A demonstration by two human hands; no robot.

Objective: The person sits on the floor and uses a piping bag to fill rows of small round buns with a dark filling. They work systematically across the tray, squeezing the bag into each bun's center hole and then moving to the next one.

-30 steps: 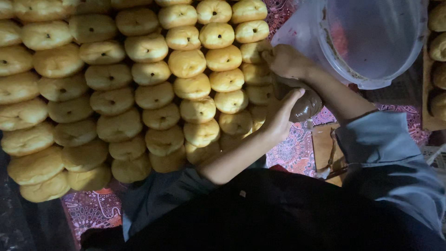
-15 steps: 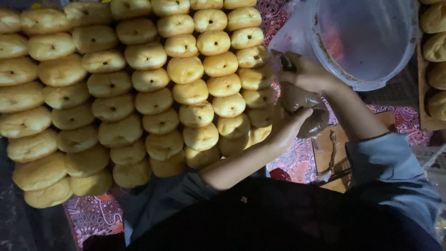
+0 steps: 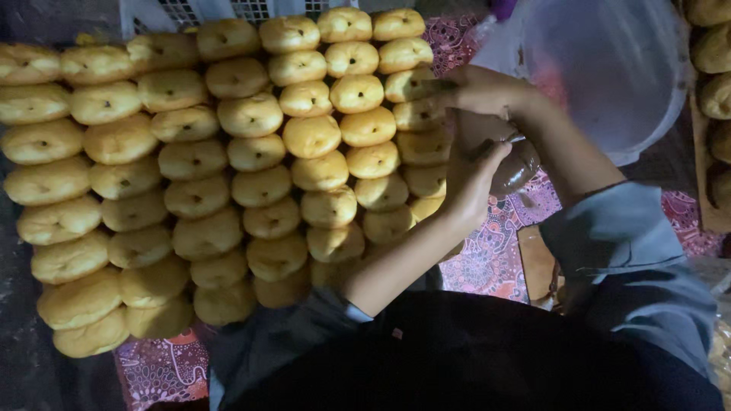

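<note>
Several rows of golden round buns [image 3: 228,175], each with a small hole on top, fill the left and middle of the view. My left hand [image 3: 472,179] is closed around a clear bag of brown filling [image 3: 521,166] at the right edge of the rows. My right hand [image 3: 483,90] grips the bag's narrow end and rests against a bun [image 3: 411,85] in the rightmost column. The bag's tip is hidden under my fingers.
A translucent white plastic tub [image 3: 674,114] stands at the top right. More buns [image 3: 716,53] lie along the right edge. A pink patterned cloth [image 3: 495,255] covers the surface beneath, and a white crate [image 3: 228,9] shows at the top. My dark lap fills the bottom.
Both hands have moved with the bag a little further up the rightmost column of buns. The view has tilted, so the white crate now shows at the top.
</note>
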